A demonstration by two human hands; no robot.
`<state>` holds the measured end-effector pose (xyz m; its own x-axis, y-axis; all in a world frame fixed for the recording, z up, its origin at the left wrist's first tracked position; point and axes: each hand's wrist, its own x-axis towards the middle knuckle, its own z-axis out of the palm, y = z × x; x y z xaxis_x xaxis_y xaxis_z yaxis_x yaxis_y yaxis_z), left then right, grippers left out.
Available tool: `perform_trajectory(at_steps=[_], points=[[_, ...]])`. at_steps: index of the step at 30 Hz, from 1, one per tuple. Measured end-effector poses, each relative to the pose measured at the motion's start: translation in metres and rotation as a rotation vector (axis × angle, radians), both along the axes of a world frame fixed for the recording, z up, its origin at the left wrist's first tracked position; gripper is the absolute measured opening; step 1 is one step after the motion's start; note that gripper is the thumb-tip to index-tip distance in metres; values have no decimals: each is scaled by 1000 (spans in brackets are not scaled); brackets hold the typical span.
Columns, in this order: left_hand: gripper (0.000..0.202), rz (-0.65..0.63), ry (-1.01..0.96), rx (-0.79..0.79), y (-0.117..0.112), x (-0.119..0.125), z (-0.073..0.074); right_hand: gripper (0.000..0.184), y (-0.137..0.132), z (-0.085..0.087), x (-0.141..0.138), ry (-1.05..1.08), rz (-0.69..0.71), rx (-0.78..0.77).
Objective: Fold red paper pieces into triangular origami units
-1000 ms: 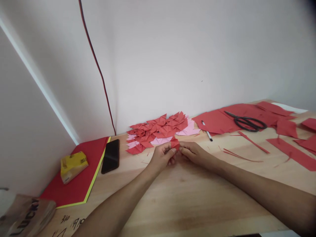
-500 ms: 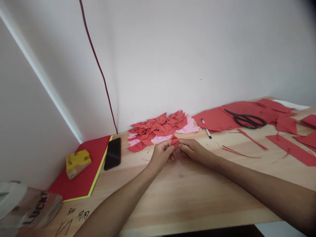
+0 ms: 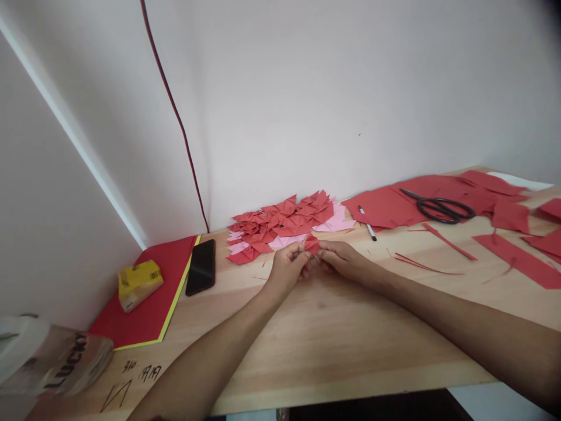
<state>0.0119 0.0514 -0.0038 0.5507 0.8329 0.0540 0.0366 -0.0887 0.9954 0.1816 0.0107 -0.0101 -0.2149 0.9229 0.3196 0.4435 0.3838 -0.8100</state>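
A small folded piece of red paper (image 3: 311,243) is held up between both hands, a little above the wooden table. My left hand (image 3: 289,262) pinches its left side with thumb and fingers. On its right side, my right hand (image 3: 339,257) is closed on the paper's edge in the same way. The fingers cover part of the fold, so its exact shape is hard to make out. Just behind the hands lies a heap of folded red paper pieces (image 3: 280,218), with some pink paper (image 3: 335,217) among and beside them.
Black scissors (image 3: 442,209) rest on red paper sheets (image 3: 385,204) at the right, near a pen (image 3: 368,224) and red paper strips (image 3: 451,242). At left are a phone (image 3: 201,267), a yellow packet (image 3: 140,284) on a red folder (image 3: 131,327), and a clear jar (image 3: 83,362).
Both hands keep hold of the red paper, and their fingers have shifted only slightly. The whole view has tilted a little, showing more of the table's front edge.
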Motion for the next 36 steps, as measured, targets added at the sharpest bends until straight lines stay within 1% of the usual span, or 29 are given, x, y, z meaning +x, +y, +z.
perform_trajectory(at_steps=[6,10,14,19,24,31,36], points=[[25,-2,-12,7,0,0,-1,24,-1,1,0,-10,10,6],[23,-6,2,23,0,0,-1,24,-2,3,-1,-20,33,9],[22,-21,11,30,0,-1,-2,25,-1,0,1,-16,11,3],[23,15,48,108,0,-2,-7,26,-1,-3,0,-27,-31,-15],[22,10,63,144,0,-2,-9,24,-2,0,0,-28,0,-16],[23,17,61,146,-2,-1,-6,24,-1,-1,-2,-10,-35,-21],[17,-39,34,92,-3,0,-2,24,-2,2,-1,-3,-14,-29]])
